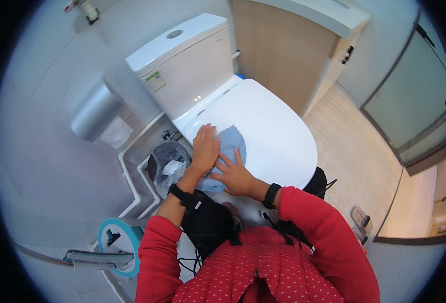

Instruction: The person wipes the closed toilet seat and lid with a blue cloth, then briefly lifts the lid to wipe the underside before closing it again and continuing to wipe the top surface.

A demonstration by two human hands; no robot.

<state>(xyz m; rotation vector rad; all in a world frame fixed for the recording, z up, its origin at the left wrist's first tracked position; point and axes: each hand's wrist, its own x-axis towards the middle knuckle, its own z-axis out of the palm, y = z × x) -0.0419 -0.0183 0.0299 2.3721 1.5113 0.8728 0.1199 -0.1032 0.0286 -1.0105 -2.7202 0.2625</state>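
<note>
Head view: white toilet (pixel 192 70), lid (pixel 278 136) down; lined waste bin (pixel 155 164) beside its left side; blue cloth (pixel 232 141) draped at lid's left edge; left hand (pixel 206 150) flat along cloth's left side, fingers extended; right hand (pixel 235 177) on cloth, fingers spread.

Blue cloth (pixel 233 139) (jagged-edged), rumpled, on toilet lid (pixel 279 132)

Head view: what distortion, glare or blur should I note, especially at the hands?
Head view: black surrounds the rounded image; the glass door looks skewed near the right rim; small glints show low on the toilet tank; the white lid is bright with little detail; the left hand and right hand on the blue cloth show no obvious blur.
</note>
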